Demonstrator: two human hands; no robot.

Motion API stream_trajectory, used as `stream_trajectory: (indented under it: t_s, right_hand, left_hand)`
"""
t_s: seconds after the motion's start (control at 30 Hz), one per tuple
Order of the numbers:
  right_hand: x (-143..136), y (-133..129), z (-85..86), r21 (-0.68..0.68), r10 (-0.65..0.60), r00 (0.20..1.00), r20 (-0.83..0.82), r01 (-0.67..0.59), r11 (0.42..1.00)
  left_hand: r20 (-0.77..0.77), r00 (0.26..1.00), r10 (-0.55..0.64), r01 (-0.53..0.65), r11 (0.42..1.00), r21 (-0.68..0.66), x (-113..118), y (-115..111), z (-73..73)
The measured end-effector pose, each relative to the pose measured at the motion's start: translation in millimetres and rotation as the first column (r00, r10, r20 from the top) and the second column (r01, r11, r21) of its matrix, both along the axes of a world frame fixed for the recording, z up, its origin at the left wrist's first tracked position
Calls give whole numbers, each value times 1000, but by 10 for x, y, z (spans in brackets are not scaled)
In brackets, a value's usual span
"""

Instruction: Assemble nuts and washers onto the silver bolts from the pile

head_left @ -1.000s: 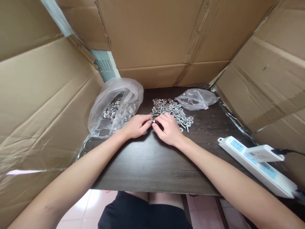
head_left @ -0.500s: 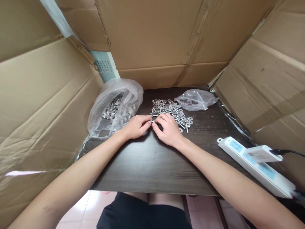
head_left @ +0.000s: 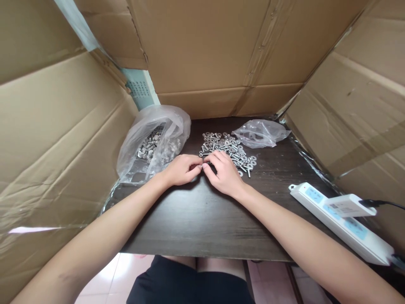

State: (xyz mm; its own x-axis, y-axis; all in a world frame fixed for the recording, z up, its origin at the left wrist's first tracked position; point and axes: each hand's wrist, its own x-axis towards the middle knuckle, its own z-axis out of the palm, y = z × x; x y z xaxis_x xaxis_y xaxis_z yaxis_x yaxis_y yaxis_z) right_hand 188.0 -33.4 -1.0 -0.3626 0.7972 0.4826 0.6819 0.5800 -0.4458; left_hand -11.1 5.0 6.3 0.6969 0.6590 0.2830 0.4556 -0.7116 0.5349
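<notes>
My left hand (head_left: 184, 169) and my right hand (head_left: 223, 172) meet fingertip to fingertip above the dark table (head_left: 196, 223). Both are closed in a pinch around something small and metallic (head_left: 201, 166), mostly hidden between the fingers. Just behind my right hand lies a loose pile of bolts, nuts and washers (head_left: 232, 147). Left of it, near my left hand, an open clear plastic bag (head_left: 164, 114) holds many metal pieces with round heads (head_left: 147, 150).
A crumpled clear bag (head_left: 262, 131) lies behind the pile on the right. A white power strip (head_left: 335, 219) with a plugged-in adapter (head_left: 348, 205) and black cable sits at the right edge. Cardboard walls (head_left: 209, 46) enclose the table's back and sides.
My fingertips have drawn closer together, and the small metal piece that showed between them is now mostly covered. The pile and the bags look the same.
</notes>
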Motion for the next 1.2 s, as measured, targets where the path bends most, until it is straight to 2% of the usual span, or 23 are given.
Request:
stream_trajectory:
  t_s: [0.2,0.6,1.2]
  right_hand:
    - [-1,12,-9,-1,-15,1000,28,15,1000]
    - [3,31,-45,31,-37,999,3,37,999]
    - [3,21,-38,10,-14,1000,26,14,1000]
  left_hand:
    - [-6,1000,-21,21,999,37,-3,-4,10]
    - [-1,998,-68,68,997,22,-20,-3,7]
    - [89,996,-1,2,1000,-8,-17,-20,30]
